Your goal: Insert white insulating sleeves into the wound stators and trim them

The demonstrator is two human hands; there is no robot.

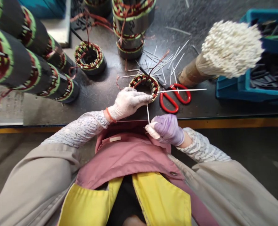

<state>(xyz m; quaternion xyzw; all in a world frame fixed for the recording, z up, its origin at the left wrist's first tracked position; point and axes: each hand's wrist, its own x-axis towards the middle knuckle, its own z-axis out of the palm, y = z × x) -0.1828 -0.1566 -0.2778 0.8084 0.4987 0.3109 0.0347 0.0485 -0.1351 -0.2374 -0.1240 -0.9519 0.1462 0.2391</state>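
A small wound stator lies flat on the dark bench, close to its near edge, with its copper coils bound in red and green lacing. Its near rim is pressed by the left hand, gloved in white knit, with the fingers closed together against the windings; how firmly it is held cannot be told from this view. The right hand, in a purple glove, is closed in a tight pinch on a thin white sleeve, which stands upright between the hands. A longer white sleeve appears to run right from the stator, across red-handled scissors.

The thin sleeve could be kinked or split if forced against the windings, and the coil insulation could be scraped by a hard push. The stator could be shifted toward the near edge if the left hand's pressure slackened. Loose sleeves on the far side could be snagged, and the paper-wrapped sleeve bundle beside the blue crate could be knocked by a careless reach.
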